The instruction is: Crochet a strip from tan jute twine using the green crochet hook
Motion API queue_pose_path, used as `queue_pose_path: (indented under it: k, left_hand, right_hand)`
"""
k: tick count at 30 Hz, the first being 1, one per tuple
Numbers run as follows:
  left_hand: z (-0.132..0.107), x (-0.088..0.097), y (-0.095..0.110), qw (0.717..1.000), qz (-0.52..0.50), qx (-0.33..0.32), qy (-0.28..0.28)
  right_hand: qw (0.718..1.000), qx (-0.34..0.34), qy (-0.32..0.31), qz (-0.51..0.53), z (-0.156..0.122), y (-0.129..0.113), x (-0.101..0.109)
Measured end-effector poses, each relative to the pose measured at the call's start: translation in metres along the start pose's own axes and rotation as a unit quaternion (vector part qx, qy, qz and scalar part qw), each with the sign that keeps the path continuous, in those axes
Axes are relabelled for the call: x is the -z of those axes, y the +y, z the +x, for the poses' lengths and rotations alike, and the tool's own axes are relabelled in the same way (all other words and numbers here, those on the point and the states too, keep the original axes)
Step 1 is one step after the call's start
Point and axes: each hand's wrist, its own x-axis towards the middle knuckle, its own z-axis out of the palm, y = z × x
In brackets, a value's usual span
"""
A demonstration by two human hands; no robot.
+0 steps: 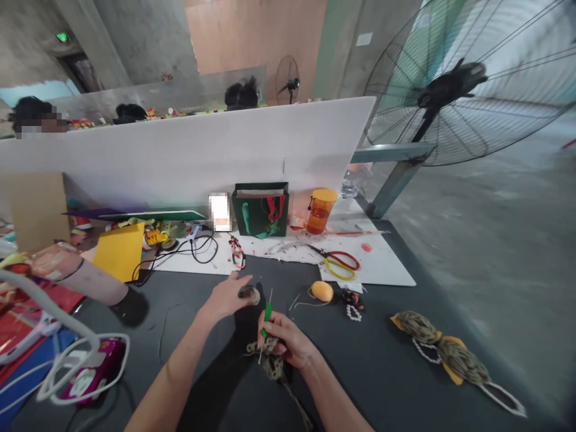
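This one view looks from the person's head, facing forward and down over the bench (pixel 369 384). The left hand (pixel 226 297) and right hand (pixel 285 339) sit close in, at lower centre, while the white partition (pixel 180 150) crosses farther off, above the middle of the frame.

A gift bag (pixel 261 210) and a plastic jar (pixel 321 211) stand side by side against the partition (pixel 180 150), behind a board sheet (pixel 382 264) on the table (pixel 387 384). Scissors (pixel 335 264) lie on the sheet; braided cords (pixel 443 354) lie right of the crochet work (pixel 270 366).
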Motion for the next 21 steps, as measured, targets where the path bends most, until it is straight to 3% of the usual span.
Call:
queue_pose_path:
  k: [6,15,21]
  left_hand:
    - [0.006,-0.014,-0.018,0.999,0.024,0.023,-0.017]
    - [0.071,0.036,-0.022,0.98,0.03,0.114,0.163]
    - [0.069,0.046,-0.028,0.975,0.0,0.102,0.199]
  right_hand:
    - [1.0,0.004,0.001,-0.005,-0.001,0.0,-0.001]
    - [1.0,0.003,0.002,-0.01,0.0,0.0,-0.001]
    - [1.0,0.006,0.002,-0.01,0.0,0.002,0.001]
